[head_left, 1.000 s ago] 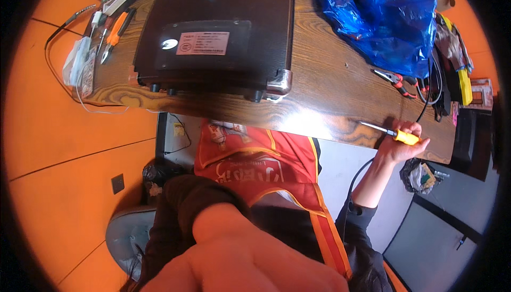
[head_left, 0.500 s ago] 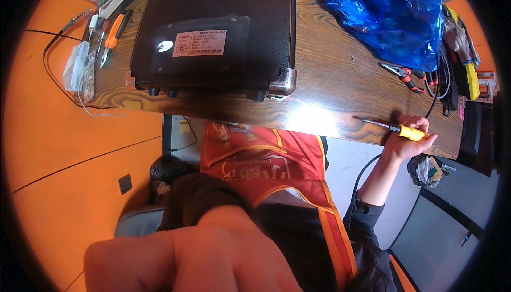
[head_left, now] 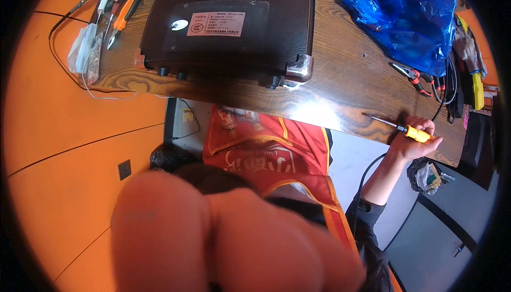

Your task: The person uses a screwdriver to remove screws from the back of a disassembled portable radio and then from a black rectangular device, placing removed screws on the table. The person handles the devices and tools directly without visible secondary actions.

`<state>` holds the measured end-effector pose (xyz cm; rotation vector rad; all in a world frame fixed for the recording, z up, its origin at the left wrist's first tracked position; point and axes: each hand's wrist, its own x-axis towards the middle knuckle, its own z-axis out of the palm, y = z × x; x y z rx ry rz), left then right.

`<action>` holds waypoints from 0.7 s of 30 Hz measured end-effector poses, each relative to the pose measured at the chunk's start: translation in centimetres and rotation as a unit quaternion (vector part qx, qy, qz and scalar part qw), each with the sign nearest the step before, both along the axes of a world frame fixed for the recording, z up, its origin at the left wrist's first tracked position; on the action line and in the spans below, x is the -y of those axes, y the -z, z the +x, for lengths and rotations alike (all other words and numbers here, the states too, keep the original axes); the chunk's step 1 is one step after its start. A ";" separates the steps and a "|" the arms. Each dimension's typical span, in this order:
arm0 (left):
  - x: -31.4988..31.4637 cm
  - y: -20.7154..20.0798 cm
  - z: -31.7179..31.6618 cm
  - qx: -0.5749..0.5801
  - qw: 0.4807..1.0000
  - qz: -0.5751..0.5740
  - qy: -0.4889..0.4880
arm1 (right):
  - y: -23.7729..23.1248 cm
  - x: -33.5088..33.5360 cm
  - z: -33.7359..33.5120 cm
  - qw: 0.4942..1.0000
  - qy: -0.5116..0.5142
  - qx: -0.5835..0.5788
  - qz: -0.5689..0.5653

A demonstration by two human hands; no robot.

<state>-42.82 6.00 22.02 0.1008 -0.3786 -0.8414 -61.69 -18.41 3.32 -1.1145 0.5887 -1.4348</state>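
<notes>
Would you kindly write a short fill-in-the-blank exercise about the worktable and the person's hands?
1. The right hand holds a screwdriver whose handle is coloured ____.
2. The blurred hand in the near foreground is the person's ____ one.
3. The crumpled plastic bag on the table is coloured ____.
4. In the picture, the red-and-black pliers lie to the ____ of the dark box.

Missing words: yellow; left; blue; right.
</notes>
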 end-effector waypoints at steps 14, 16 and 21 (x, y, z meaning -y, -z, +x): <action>1.3 3.9 2.2 0.565 0.750 0.219 -0.266 | 0.1 0.3 -0.2 0.999 0.035 0.004 0.027; 0.6 5.4 2.6 0.576 0.740 0.215 -0.273 | -0.2 0.0 0.0 1.000 0.022 -0.007 0.021; -3.4 11.2 6.9 0.567 0.559 0.329 -0.507 | -2.4 -1.1 1.3 0.980 -0.130 0.098 0.111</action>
